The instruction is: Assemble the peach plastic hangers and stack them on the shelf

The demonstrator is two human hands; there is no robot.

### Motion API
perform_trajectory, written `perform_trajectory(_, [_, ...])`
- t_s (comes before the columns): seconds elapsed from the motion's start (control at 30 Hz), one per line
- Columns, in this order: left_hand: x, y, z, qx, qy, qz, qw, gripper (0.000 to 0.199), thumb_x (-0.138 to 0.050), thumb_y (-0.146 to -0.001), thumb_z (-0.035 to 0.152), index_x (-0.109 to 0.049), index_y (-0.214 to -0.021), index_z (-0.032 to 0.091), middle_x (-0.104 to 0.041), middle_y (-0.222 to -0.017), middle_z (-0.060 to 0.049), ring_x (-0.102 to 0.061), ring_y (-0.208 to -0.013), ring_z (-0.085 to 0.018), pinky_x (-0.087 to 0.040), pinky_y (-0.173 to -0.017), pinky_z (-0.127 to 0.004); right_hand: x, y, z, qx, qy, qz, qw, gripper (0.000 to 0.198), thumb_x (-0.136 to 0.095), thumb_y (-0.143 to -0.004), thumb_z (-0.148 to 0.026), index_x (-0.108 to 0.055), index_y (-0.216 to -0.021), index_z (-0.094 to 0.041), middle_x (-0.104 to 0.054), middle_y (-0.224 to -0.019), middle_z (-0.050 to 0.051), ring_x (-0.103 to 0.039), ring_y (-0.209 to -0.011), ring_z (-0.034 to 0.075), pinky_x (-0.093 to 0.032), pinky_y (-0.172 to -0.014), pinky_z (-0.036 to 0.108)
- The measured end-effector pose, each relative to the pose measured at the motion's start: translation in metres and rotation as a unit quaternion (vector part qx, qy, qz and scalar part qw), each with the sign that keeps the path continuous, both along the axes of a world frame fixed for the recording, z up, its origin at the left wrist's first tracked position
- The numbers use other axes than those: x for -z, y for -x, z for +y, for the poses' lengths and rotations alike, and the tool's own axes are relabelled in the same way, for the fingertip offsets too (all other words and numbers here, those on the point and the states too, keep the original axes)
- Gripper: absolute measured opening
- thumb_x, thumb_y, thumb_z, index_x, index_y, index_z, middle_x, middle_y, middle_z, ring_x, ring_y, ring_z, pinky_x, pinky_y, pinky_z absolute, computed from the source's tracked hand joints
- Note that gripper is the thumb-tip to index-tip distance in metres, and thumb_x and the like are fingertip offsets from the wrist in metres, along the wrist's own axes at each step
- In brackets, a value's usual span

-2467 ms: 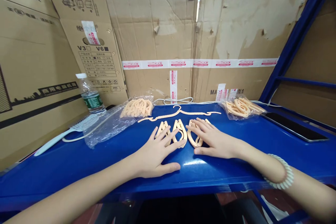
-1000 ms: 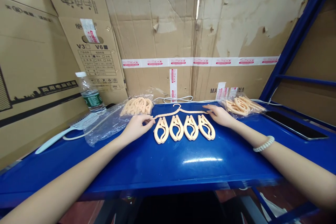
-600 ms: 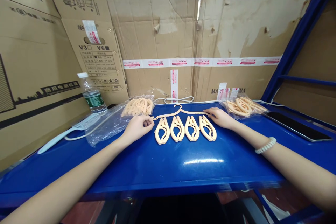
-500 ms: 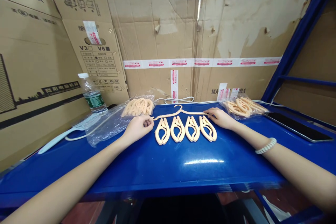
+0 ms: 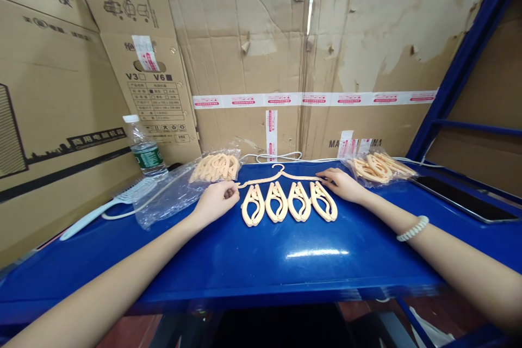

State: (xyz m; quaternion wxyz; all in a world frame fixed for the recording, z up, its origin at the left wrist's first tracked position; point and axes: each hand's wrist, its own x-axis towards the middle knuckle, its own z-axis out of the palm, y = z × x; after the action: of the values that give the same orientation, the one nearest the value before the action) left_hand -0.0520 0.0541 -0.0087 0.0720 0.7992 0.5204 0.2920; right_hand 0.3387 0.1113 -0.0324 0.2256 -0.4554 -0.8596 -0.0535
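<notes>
An unfolded peach plastic clothes hanger [image 5: 302, 176] lies on the blue table [image 5: 244, 261], its hook pointing away from me. My left hand [image 5: 215, 199] is closed at the hanger's left end, fingers curled, partly hiding that tip. At the opposite end, my right hand [image 5: 345, 185] pinches the tip between thumb and fingers. Several folded hangers of the same colour, such as the leftmost folded hanger [image 5: 253, 222] and the rightmost folded hanger [image 5: 334, 209], lie in a row just in front of the unfolded one, between my hands.
Clear bags with more hangers lie at left [image 5: 216, 167] and right [image 5: 377, 167]. A water bottle [image 5: 147, 156] and a pale hairbrush [image 5: 87, 220] are on the left, a dark phone [image 5: 465, 199] on the right. Cardboard [image 5: 244, 65] walls the back; a white cable [image 5: 281, 157] runs along it.
The view has shifted very slightly. Both hands stay at the ends of the unfolded hanger, and the folded hangers keep their places.
</notes>
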Motion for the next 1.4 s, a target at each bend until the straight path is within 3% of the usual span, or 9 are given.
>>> perform_trajectory(0.13, [0.004,0.002,0.005,0.014,-0.047,-0.04,0.998,0.021,-0.046,-0.061,0.007,-0.056,-0.076,0.018,-0.059,-0.072,0.0,-0.056,-0.066,-0.015,-0.043,-0.061,-0.025,0.003,-0.002,0.004,0.002,-0.009,0.003,1.0,0.032,-0.046,-0.09,-0.025,-0.065,-0.113,-0.013,-0.067,-0.108,0.014,-0.062,-0.1,0.027,-0.049,-0.09,0.042])
perform_trajectory(0.27, [0.005,0.004,0.007,0.004,-0.083,-0.02,0.996,0.031,-0.042,-0.056,-0.001,-0.056,-0.076,0.018,-0.054,-0.072,0.0,-0.051,-0.064,-0.014,-0.041,-0.06,-0.024,0.006,-0.004,0.007,-0.005,-0.014,0.007,1.0,0.031,-0.047,-0.09,-0.023,-0.065,-0.113,-0.014,-0.067,-0.107,0.014,-0.062,-0.1,0.028,-0.049,-0.089,0.042])
perform_trajectory(1.4, [0.013,-0.002,0.004,0.034,-0.059,-0.008,0.998,0.031,-0.04,-0.055,-0.002,-0.055,-0.074,0.018,-0.048,-0.073,0.002,-0.046,-0.061,-0.013,-0.036,-0.058,-0.025,0.004,0.002,0.003,0.002,-0.009,0.031,0.999,0.028,-0.05,-0.089,-0.025,-0.067,-0.108,-0.014,-0.067,-0.099,0.014,-0.061,-0.093,0.027,-0.049,-0.085,0.04])
